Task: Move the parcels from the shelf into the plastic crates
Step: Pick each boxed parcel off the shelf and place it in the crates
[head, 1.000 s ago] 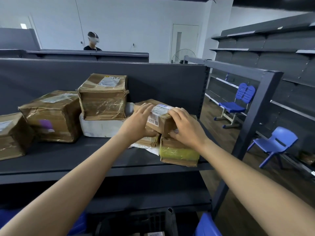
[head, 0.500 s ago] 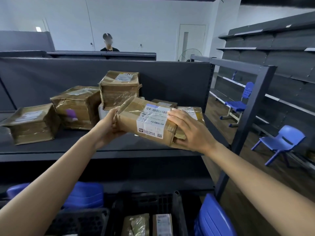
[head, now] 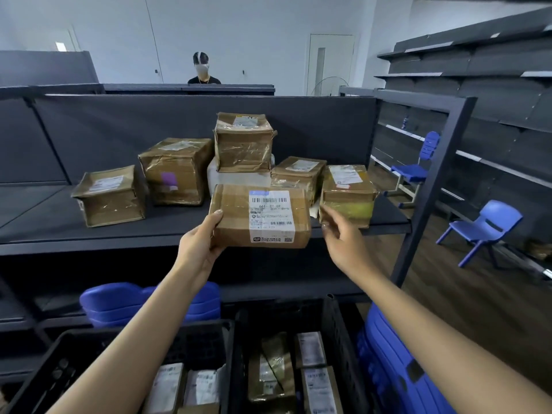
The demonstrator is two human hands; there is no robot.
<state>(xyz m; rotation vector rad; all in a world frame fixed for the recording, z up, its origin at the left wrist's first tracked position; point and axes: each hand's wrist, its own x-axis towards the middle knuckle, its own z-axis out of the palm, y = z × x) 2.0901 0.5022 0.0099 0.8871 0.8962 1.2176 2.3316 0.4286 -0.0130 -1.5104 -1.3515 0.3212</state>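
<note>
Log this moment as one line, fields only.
phase: carry | left hand: holds labelled parcel by left end | right hand: open, beside it | parcel: in front of shelf | crates: below

The white label (head: 271, 216) on the held parcel (head: 233, 216) carries a barcode (head: 268, 200) across its top. Just under it stand the digits 661, 01 and 69, the only line that reads clearly. Below come fine print too small to read, a second barcode (head: 280, 223), a logo (head: 265, 239) at the bottom left and a QR code (head: 288, 239) at the bottom right. Labels on the shelf parcels (head: 243, 143) and crate parcels (head: 310, 349) are too blurred to read.
</note>
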